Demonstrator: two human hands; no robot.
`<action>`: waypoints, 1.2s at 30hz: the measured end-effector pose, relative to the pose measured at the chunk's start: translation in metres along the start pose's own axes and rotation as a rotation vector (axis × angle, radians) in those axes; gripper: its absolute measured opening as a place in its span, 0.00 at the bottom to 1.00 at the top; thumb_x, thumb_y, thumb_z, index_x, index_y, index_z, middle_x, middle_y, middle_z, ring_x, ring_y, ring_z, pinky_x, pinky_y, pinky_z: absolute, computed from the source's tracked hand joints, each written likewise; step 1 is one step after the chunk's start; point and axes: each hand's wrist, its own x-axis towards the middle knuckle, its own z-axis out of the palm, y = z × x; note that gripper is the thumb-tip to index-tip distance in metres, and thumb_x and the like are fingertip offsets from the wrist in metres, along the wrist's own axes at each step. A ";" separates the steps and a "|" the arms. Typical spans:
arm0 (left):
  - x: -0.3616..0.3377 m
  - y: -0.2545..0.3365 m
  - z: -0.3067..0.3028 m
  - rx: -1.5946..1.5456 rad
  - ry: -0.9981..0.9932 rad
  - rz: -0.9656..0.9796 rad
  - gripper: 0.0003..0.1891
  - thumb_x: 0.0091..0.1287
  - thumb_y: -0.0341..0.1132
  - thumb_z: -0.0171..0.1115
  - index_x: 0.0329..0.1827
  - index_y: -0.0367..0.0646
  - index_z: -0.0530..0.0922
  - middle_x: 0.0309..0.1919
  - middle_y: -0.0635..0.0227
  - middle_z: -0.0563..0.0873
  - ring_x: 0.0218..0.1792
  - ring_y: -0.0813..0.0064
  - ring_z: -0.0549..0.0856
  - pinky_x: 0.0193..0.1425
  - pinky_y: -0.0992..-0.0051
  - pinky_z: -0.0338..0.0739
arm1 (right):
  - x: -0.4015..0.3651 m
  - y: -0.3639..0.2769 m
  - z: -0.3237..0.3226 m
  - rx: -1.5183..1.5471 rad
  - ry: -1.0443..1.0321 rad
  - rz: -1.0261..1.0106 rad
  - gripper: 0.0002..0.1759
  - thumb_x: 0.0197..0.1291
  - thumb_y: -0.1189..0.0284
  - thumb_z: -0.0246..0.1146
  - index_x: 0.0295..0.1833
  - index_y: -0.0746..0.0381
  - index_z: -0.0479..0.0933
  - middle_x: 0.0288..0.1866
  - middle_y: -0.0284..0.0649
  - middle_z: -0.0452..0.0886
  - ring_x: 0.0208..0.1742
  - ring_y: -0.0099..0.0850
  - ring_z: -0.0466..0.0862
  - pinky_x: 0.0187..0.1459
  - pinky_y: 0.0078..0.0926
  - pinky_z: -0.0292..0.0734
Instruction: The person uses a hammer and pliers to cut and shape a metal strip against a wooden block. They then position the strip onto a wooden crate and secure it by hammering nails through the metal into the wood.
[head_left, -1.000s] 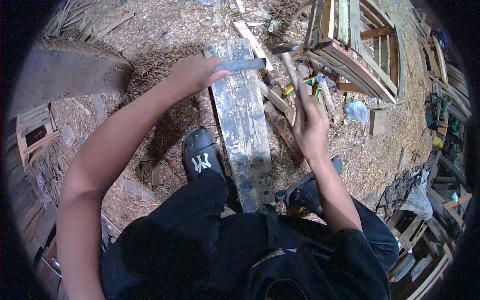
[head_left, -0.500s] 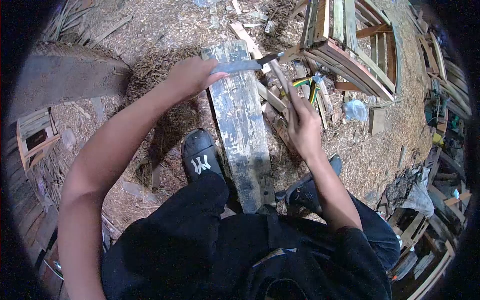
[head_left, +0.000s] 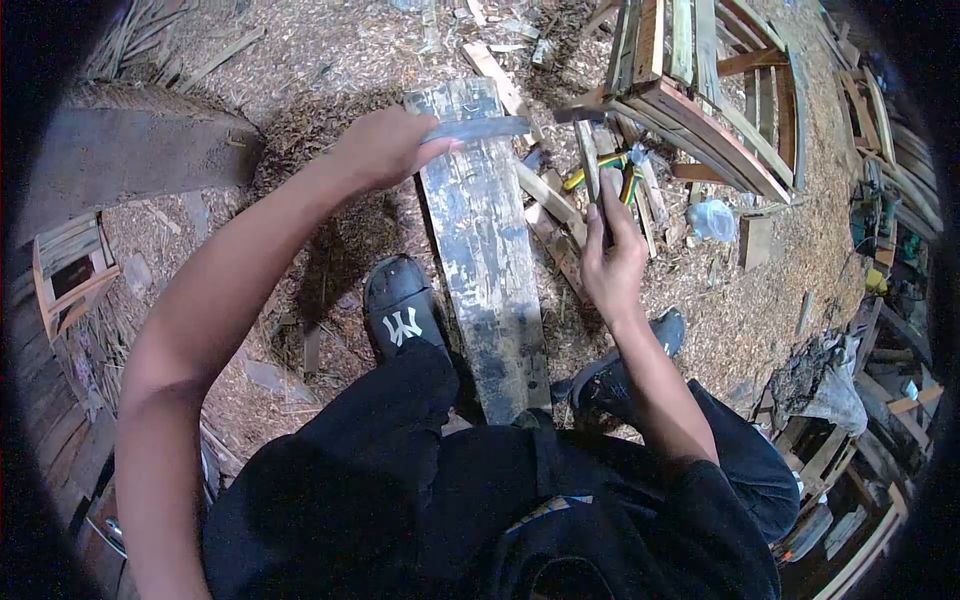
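My left hand (head_left: 388, 148) is closed around one end of a flat grey strip (head_left: 485, 129), which looks like metal or a thin slat. The strip lies crosswise over the far end of a worn wooden plank (head_left: 485, 250), its free end reaching just past the right edge. To the right of the plank, my right hand (head_left: 614, 258) grips a hammer (head_left: 588, 158) by its handle. The hammer's head is apart from the strip, a little beyond its free end. Pliers with yellow-green handles (head_left: 630, 180) lie on the ground behind the hammer.
A slatted wooden crate (head_left: 690, 110) stands at the upper right. A thick timber beam (head_left: 160, 150) lies at the left. Wood offcuts (head_left: 545, 190) and a clear plastic bag (head_left: 711, 219) lie on shavings-covered ground. My sandalled foot (head_left: 402, 310) is beside the plank. Scrap wood is piled at far right.
The hammer head has swung right, away from the strip's free end, and my right hand has shifted slightly with it. My left hand and the strip have barely moved.
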 end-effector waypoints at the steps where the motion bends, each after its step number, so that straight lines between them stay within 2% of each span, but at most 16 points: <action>1: 0.006 -0.005 -0.001 -0.096 -0.081 0.010 0.30 0.80 0.62 0.52 0.39 0.41 0.81 0.26 0.54 0.85 0.28 0.50 0.87 0.37 0.51 0.83 | -0.001 0.004 0.000 0.002 0.007 -0.018 0.24 0.76 0.81 0.57 0.76 0.69 0.74 0.64 0.56 0.86 0.54 0.40 0.91 0.56 0.35 0.84; 2: 0.009 -0.008 0.000 -0.194 -0.164 0.020 0.31 0.82 0.62 0.50 0.36 0.39 0.79 0.24 0.56 0.83 0.24 0.53 0.84 0.36 0.53 0.82 | -0.002 0.006 -0.001 0.004 0.008 -0.018 0.24 0.76 0.81 0.57 0.76 0.69 0.74 0.64 0.56 0.86 0.54 0.40 0.91 0.56 0.35 0.84; 3: 0.011 -0.006 -0.006 -0.194 -0.165 0.019 0.31 0.82 0.62 0.50 0.36 0.39 0.79 0.24 0.56 0.83 0.24 0.53 0.84 0.36 0.53 0.82 | -0.002 0.006 -0.003 0.051 -0.023 0.074 0.24 0.75 0.81 0.59 0.75 0.69 0.75 0.64 0.58 0.86 0.59 0.46 0.89 0.61 0.38 0.82; 5: 0.017 -0.001 -0.016 -0.386 -0.384 -0.102 0.36 0.84 0.63 0.43 0.32 0.39 0.79 0.21 0.63 0.79 0.21 0.65 0.77 0.34 0.58 0.79 | -0.002 0.004 -0.006 0.108 -0.066 0.174 0.23 0.75 0.79 0.59 0.74 0.69 0.76 0.66 0.61 0.83 0.68 0.53 0.85 0.67 0.42 0.80; 6: 0.017 -0.003 -0.016 -0.387 -0.386 -0.102 0.36 0.84 0.63 0.43 0.32 0.39 0.79 0.21 0.63 0.79 0.21 0.65 0.77 0.34 0.58 0.79 | -0.003 0.004 -0.006 0.107 -0.067 0.176 0.23 0.75 0.79 0.59 0.74 0.69 0.76 0.66 0.61 0.83 0.68 0.53 0.85 0.67 0.42 0.80; 8: 0.019 -0.007 -0.019 -0.484 -0.363 -0.095 0.39 0.85 0.65 0.37 0.26 0.43 0.77 0.18 0.71 0.72 0.19 0.74 0.68 0.29 0.60 0.74 | -0.002 0.003 -0.005 0.105 -0.060 0.193 0.23 0.75 0.79 0.59 0.73 0.69 0.76 0.65 0.61 0.84 0.67 0.53 0.85 0.67 0.42 0.80; 9: 0.019 -0.005 -0.024 -0.483 -0.363 -0.095 0.39 0.85 0.65 0.37 0.26 0.43 0.77 0.18 0.71 0.72 0.19 0.74 0.68 0.29 0.60 0.74 | -0.003 0.005 -0.004 0.106 -0.059 0.193 0.23 0.75 0.79 0.59 0.73 0.69 0.76 0.65 0.61 0.84 0.67 0.53 0.85 0.67 0.42 0.80; 11: 0.020 -0.001 -0.033 -0.518 -0.420 -0.190 0.41 0.86 0.63 0.36 0.26 0.39 0.80 0.19 0.68 0.75 0.22 0.70 0.74 0.32 0.62 0.74 | -0.004 0.010 -0.002 -0.005 -0.046 0.067 0.24 0.77 0.79 0.58 0.76 0.69 0.74 0.66 0.57 0.85 0.63 0.37 0.87 0.64 0.34 0.79; 14: 0.024 -0.013 -0.026 -0.529 -0.450 -0.147 0.43 0.85 0.64 0.35 0.24 0.39 0.82 0.17 0.67 0.76 0.22 0.70 0.76 0.32 0.64 0.74 | -0.001 -0.002 -0.006 0.119 -0.117 0.216 0.24 0.77 0.78 0.58 0.76 0.69 0.74 0.69 0.57 0.83 0.69 0.40 0.84 0.69 0.36 0.76; 18: 0.029 -0.026 -0.012 -0.549 -0.448 -0.153 0.45 0.85 0.66 0.34 0.23 0.39 0.84 0.16 0.67 0.77 0.22 0.69 0.77 0.33 0.65 0.75 | -0.001 0.001 -0.004 0.108 -0.117 0.194 0.24 0.78 0.77 0.58 0.76 0.69 0.74 0.70 0.56 0.83 0.69 0.41 0.84 0.69 0.36 0.76; 21: 0.028 -0.024 -0.018 -0.650 -0.532 -0.249 0.45 0.85 0.66 0.34 0.24 0.38 0.85 0.17 0.65 0.79 0.23 0.70 0.79 0.34 0.66 0.77 | -0.002 0.000 -0.003 0.092 -0.112 0.177 0.24 0.78 0.76 0.58 0.76 0.69 0.74 0.70 0.57 0.83 0.69 0.42 0.84 0.69 0.36 0.76; 23: 0.026 -0.022 -0.018 -0.778 -0.543 -0.281 0.42 0.85 0.66 0.34 0.28 0.39 0.81 0.14 0.72 0.73 0.12 0.75 0.68 0.15 0.69 0.64 | -0.002 0.001 -0.002 0.092 -0.074 0.139 0.24 0.75 0.78 0.59 0.74 0.67 0.76 0.62 0.63 0.85 0.65 0.53 0.86 0.66 0.43 0.80; 27: 0.031 -0.039 0.002 -0.615 -0.431 -0.267 0.42 0.85 0.66 0.34 0.28 0.39 0.82 0.15 0.72 0.74 0.12 0.74 0.71 0.16 0.68 0.67 | -0.002 0.001 -0.002 0.086 -0.071 0.140 0.24 0.75 0.77 0.60 0.74 0.67 0.76 0.62 0.63 0.85 0.66 0.53 0.86 0.66 0.43 0.80; 29: 0.035 -0.049 0.014 -0.543 -0.309 -0.070 0.41 0.85 0.65 0.34 0.28 0.39 0.82 0.15 0.71 0.75 0.13 0.74 0.73 0.17 0.66 0.70 | -0.002 0.000 -0.002 0.111 -0.075 0.162 0.24 0.75 0.77 0.60 0.74 0.67 0.76 0.62 0.63 0.85 0.66 0.54 0.86 0.67 0.43 0.80; 32: 0.032 -0.046 0.011 -0.614 -0.400 -0.162 0.41 0.85 0.65 0.35 0.28 0.39 0.80 0.15 0.71 0.75 0.13 0.75 0.74 0.17 0.67 0.71 | -0.002 0.001 -0.002 0.143 -0.086 0.216 0.24 0.75 0.77 0.61 0.74 0.67 0.76 0.63 0.62 0.85 0.66 0.53 0.86 0.68 0.42 0.79; 36: 0.031 -0.045 0.012 -0.555 -0.350 -0.227 0.41 0.85 0.65 0.36 0.27 0.39 0.79 0.15 0.71 0.74 0.12 0.75 0.73 0.15 0.68 0.69 | -0.002 0.001 -0.001 0.139 -0.116 0.280 0.24 0.75 0.77 0.60 0.74 0.68 0.77 0.64 0.62 0.85 0.67 0.52 0.85 0.69 0.42 0.78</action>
